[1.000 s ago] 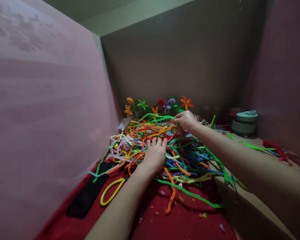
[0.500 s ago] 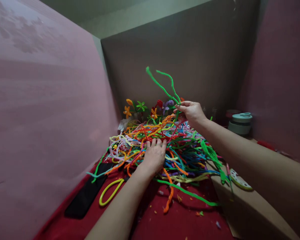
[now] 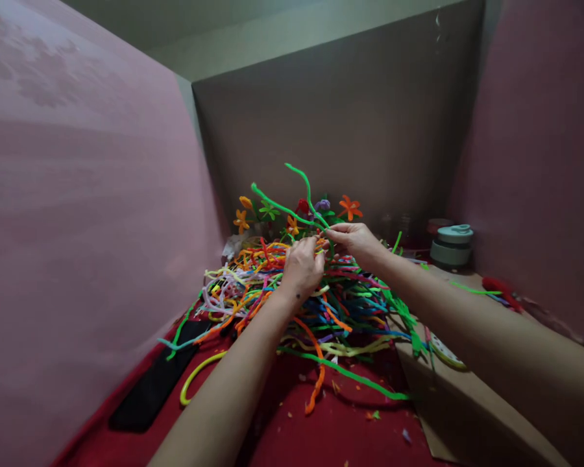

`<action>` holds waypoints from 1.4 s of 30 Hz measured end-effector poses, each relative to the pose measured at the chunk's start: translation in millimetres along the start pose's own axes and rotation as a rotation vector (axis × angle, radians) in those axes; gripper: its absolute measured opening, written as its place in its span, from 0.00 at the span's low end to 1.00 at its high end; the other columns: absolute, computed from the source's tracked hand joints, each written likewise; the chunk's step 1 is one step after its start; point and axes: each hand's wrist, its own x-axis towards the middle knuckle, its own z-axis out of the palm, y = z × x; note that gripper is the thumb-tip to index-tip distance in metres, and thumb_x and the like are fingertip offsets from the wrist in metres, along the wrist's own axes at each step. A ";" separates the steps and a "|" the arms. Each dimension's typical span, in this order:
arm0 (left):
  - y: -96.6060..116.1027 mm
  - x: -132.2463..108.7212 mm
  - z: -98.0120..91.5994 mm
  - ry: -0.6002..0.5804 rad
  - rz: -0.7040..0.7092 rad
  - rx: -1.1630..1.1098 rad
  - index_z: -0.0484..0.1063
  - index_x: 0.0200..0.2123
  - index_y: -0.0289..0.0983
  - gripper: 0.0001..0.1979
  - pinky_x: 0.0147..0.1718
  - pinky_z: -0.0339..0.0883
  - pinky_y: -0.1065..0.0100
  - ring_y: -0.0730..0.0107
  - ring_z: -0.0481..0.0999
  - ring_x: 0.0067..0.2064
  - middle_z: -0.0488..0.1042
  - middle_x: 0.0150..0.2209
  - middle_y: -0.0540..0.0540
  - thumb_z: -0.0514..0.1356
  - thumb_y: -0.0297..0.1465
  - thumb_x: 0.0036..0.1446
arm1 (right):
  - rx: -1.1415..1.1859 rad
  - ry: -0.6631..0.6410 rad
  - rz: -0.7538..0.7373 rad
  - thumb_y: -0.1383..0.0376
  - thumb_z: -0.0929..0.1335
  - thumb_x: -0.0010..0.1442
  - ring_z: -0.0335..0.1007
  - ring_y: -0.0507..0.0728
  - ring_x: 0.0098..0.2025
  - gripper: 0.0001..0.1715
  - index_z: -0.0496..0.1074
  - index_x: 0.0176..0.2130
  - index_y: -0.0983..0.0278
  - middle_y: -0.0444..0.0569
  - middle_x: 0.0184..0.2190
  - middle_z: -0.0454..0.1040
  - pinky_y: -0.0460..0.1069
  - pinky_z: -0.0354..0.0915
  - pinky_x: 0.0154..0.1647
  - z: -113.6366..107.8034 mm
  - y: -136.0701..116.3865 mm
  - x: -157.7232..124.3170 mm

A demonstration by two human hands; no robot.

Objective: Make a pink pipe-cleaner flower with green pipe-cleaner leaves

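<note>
My right hand (image 3: 357, 244) pinches green pipe cleaners (image 3: 292, 209) between thumb and fingers, their two free ends standing up and leaning left. Close beside it, my left hand (image 3: 302, 267) has its fingers curled over the top of a heap of pipe cleaners (image 3: 267, 285) in many colours. Its fingertips are near those of the right hand, and what lies in them is hidden. Below the hands, an orange pipe cleaner (image 3: 316, 370) and a long green strand trail from the heap onto the red cloth (image 3: 350, 434).
Finished pipe-cleaner flowers (image 3: 350, 207) stand behind the heap. A black flat object (image 3: 148, 383) and a yellow loop (image 3: 191, 379) lie at left. At right are a cardboard sheet (image 3: 448, 402) and a pale green lidded container (image 3: 451, 246). Pink panels (image 3: 102, 214) rise on both sides.
My right hand has come down and left with the green pipe cleaners. My left hand has risen from lying spread on the heap and curled its fingers beside the right.
</note>
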 end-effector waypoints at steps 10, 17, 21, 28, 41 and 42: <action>-7.4 32.1 11.1 0.185 -0.418 -0.783 0.61 0.41 0.34 0.18 0.26 0.66 0.71 0.72 0.74 0.29 0.71 0.31 0.48 0.60 0.30 0.46 | -0.075 0.032 0.064 0.69 0.66 0.55 0.66 0.47 0.16 0.04 0.70 0.31 0.69 0.43 0.19 0.71 0.41 0.61 0.16 -4.0 5.4 -3.9; -31.8 27.4 26.3 0.204 -0.444 -0.667 0.64 0.36 0.33 0.12 0.33 0.68 0.68 0.72 0.73 0.32 0.71 0.31 0.48 0.57 0.23 0.43 | -0.207 0.088 0.145 0.68 0.65 0.56 0.66 0.48 0.16 0.09 0.66 0.24 0.67 0.43 0.18 0.71 0.42 0.62 0.17 -0.8 6.8 -2.5; -45.3 23.6 27.1 0.101 -0.434 -0.474 0.68 0.30 0.33 0.10 0.32 0.68 0.66 0.70 0.72 0.29 0.71 0.26 0.49 0.58 0.21 0.40 | -0.328 0.122 0.248 0.66 0.69 0.50 0.61 0.49 0.12 0.10 0.66 0.22 0.67 0.43 0.13 0.68 0.44 0.57 0.12 -0.5 10.6 2.3; -41.0 12.2 29.7 -0.039 -0.295 -0.168 0.68 0.44 0.34 0.22 0.44 0.64 0.62 0.64 0.72 0.42 0.72 0.43 0.42 0.57 0.19 0.43 | -0.462 0.253 0.262 0.76 0.72 0.39 0.50 0.46 0.08 0.14 0.63 0.14 0.66 0.37 0.04 0.54 0.43 0.45 0.10 5.6 30.6 14.1; -38.2 11.1 31.6 -0.099 -0.140 -0.118 0.74 0.29 0.37 0.08 0.47 0.62 0.61 0.63 0.71 0.42 0.74 0.35 0.44 0.57 0.20 0.46 | 0.007 0.209 -0.017 0.70 0.60 0.58 0.60 0.47 0.12 0.07 0.58 0.27 0.64 0.38 0.15 0.61 0.42 0.55 0.12 -22.5 -32.8 -11.2; -31.5 11.9 24.5 -0.052 -0.130 -0.139 0.73 0.31 0.37 0.09 0.49 0.60 0.60 0.63 0.70 0.45 0.73 0.38 0.43 0.56 0.21 0.49 | 0.011 0.168 0.022 0.71 0.61 0.57 0.60 0.48 0.12 0.07 0.59 0.27 0.64 0.39 0.14 0.61 0.42 0.55 0.11 -19.6 -31.3 -17.9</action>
